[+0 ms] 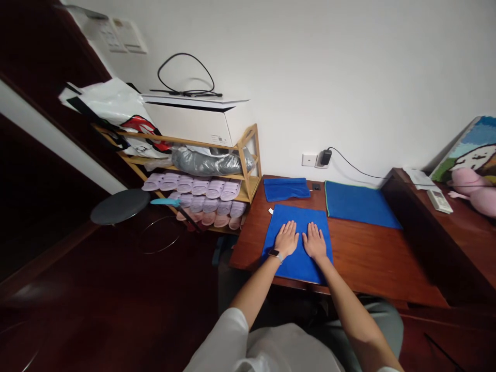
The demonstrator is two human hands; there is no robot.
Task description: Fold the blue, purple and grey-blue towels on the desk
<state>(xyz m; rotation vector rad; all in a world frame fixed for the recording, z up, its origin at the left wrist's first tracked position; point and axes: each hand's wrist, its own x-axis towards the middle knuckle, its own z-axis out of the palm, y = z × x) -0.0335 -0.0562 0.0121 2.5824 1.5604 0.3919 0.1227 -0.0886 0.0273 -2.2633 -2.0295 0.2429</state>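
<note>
A blue cloth [300,262] lies spread flat at the front edge of the wooden desk, with a small white tag at its far left corner. My left hand [287,238] rests palm down on its left half, fingers stretched out, a watch on the wrist. On the right half my right hand [314,242] lies flat too, fingers pointing away from me. Just beyond is a folded blue cloth [287,189]. Farther right, a larger blue cloth [358,204] with a green edge lies flat near the wall.
To the left stands a wooden rack [248,155] with lilac slippers [199,187], a white box [189,121] and a plastic bag [112,103]. A black charger [326,156] is plugged into the wall. On the raised right side are a remote control [439,201] and a pink plush toy [475,191].
</note>
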